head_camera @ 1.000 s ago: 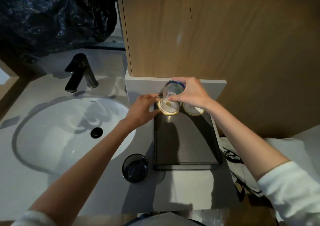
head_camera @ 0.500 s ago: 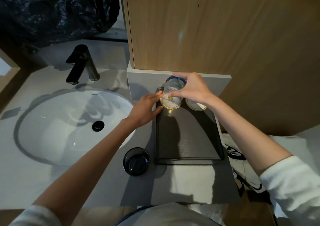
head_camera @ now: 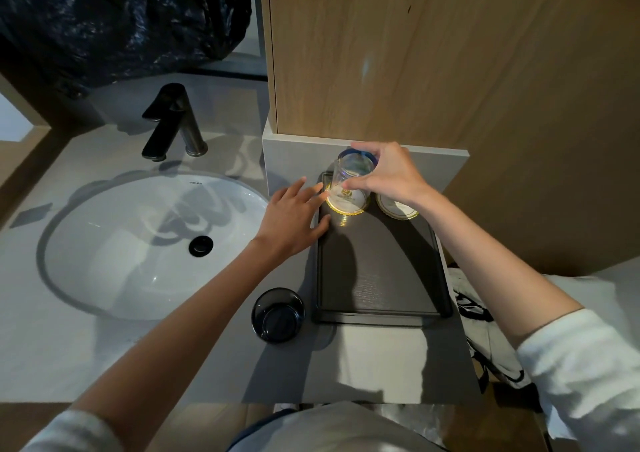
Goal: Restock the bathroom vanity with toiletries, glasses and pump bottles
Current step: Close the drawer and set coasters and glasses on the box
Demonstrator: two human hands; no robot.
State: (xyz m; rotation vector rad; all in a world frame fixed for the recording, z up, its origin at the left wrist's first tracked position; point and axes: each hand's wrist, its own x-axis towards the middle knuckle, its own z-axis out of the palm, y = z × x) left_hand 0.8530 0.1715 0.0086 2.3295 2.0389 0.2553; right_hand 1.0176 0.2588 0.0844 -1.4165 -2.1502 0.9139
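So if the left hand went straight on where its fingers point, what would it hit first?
Likely the coaster under the glass; the left hand has fingertips almost at its rim, though depth is unclear.

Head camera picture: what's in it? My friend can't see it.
A right hand holds a clear glass on a gold-edged coaster on a dark tray; the left hand, fingers straight, touches the tray's edge. A dark glass stands near the white sink.

- The right hand [head_camera: 388, 178] grips a clear glass tumbler [head_camera: 349, 176] on a round white gold-edged coaster [head_camera: 346, 207], at the far end of a dark rectangular tray [head_camera: 381, 271].
- The left hand [head_camera: 291, 216] lies with straight fingers at the tray's left rim.
- A dark glass cup [head_camera: 278, 314] stands on the counter just beside the tray.
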